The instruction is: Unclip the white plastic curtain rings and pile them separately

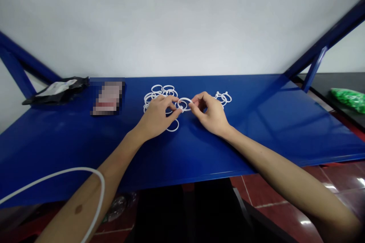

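Note:
A thin white plastic ring (185,99) with a small knob is held between my two hands above the middle of the blue table. My left hand (156,117) pinches its left side near the knob, thumb below and fingers above. On the ring's right side, the thumb and fingers of my right hand (213,115) are closed. Behind and partly under my left hand lies a heap of similar white rings (146,98). One loose ring (177,128) shows just below that hand. A few more knobbed rings (228,98) lie beyond my right hand, partly hidden by it.
On the blue table (182,159), a black plastic package (58,89) and a pixelated flat object (108,98) lie at left. A white cable (71,169) loops across the lower left. At far right, a green bag (349,98) rests on a dark surface. Blue braces flank the table.

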The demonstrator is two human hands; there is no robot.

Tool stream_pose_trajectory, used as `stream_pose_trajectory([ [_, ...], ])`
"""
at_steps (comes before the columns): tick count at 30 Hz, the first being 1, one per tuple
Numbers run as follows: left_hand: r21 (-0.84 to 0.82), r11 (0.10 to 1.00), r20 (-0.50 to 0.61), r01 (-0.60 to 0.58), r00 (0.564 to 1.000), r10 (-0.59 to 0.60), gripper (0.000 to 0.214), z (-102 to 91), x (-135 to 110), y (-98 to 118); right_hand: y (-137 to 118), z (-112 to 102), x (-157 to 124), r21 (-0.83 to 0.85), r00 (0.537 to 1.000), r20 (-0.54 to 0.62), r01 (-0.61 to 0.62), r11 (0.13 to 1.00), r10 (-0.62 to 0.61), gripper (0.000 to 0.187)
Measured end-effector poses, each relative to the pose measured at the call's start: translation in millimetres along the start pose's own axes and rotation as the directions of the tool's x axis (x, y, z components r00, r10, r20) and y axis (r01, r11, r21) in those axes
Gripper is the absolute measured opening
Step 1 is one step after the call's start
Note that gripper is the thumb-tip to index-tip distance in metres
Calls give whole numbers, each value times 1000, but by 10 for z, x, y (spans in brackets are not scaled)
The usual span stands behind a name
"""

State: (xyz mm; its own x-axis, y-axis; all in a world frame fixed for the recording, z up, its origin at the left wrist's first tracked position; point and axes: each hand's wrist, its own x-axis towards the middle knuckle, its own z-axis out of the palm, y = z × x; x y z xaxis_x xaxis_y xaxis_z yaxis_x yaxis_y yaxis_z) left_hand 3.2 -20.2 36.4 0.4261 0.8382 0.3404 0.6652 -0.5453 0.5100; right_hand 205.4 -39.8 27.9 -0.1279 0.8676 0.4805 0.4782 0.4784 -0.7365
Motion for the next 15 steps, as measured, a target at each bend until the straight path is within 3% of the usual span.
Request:
stream_pose_trajectory([
  [7,50,998,11,-35,999,34,16,22,2,-15,18,-23,37,76,993,-55,-100,992,105,15],
  [15,-55,990,-79,-132,989,127,31,-62,-26,74,71,16,23,355,954,54,-293,888,293,27],
])
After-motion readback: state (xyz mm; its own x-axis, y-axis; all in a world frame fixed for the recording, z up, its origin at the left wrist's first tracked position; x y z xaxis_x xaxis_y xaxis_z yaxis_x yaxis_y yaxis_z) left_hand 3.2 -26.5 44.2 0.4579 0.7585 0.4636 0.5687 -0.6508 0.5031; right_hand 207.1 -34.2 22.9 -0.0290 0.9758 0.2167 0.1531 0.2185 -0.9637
